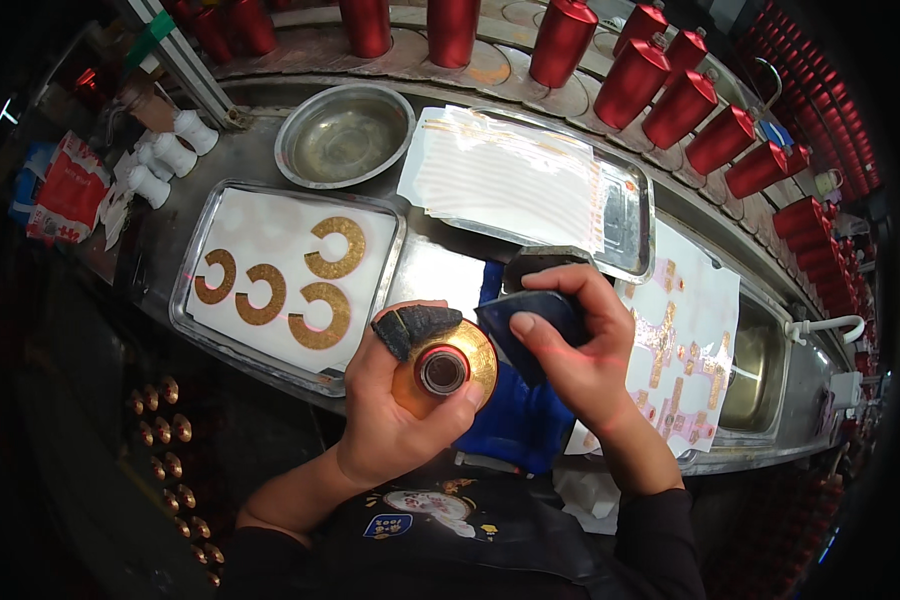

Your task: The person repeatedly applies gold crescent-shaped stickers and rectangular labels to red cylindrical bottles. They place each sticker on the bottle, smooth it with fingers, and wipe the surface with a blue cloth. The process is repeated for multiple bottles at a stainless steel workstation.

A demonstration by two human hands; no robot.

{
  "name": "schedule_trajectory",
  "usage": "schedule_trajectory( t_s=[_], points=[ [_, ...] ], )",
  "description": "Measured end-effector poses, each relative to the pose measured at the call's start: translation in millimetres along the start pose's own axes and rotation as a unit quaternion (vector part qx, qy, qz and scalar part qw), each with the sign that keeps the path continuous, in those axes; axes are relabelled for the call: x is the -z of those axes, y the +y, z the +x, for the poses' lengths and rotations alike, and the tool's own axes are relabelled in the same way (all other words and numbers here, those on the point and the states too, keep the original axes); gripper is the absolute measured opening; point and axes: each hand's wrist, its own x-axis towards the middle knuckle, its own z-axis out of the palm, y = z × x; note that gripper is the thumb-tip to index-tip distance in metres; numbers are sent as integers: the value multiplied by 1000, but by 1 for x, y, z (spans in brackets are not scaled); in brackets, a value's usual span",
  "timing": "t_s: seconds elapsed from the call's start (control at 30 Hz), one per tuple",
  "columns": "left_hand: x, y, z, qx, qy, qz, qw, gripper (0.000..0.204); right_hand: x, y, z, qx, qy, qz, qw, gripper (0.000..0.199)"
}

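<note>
Just right of the arc tray (255,358), the left hand (395,415) is gripping a gold-shouldered bottle (483,350), its thumb pressing beside the neck and a dark ribbed wrap (418,327) covering some of its fingers, while the open mouth is facing upward. On the bottle's side away from the tray, the right hand (585,345) is pinching a dark flat scraper (520,325), whose tip is hovering so close to the gold that I cannot tell whether they are touching. The likeliest trouble is coming from that tip: a wrist turning it corner-first could be gouging the gold finish. The round shoulder is offering little to hold, so a damp palm or a lopsided push could be sending the bottle slipping toward the blue pad (515,425) lying right of the tray; whether its hidden base is resting on anything, I cannot tell. With the mouth standing open, drips or flecks could be falling inside. A left arm swinging trayward could be jolting the tray along the surface (255,150) and creasing the thin-looking gold arcs (356,248) lying within. Farther right of the tray, a dragging right sleeve (660,540) could be rumpling the printed sheet (710,310).
</note>
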Motion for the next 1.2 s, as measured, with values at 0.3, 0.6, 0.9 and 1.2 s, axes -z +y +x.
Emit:
schedule_trajectory(
  t_s=[0.3, 0.6, 0.9, 1.2],
  points=[
    [15, 4, 0, -5, -81, -27, 996, 64, 18, -17, -3, 173, -62, -53, 982, 28],
    [42, 0, 15, -109, -191, 115, 969, 81, 16, -30, 3, 355, -216, -98, 904, 13],
    [26, -5, 3, -134, -93, 146, 976, 68, 2, -42, -29, 379, -176, -148, 896, 28],
    [-1, -34, -8, -230, 109, 255, 933, 70, -8, -45, -36, 394, -116, -153, 899, 32]
  ],
)
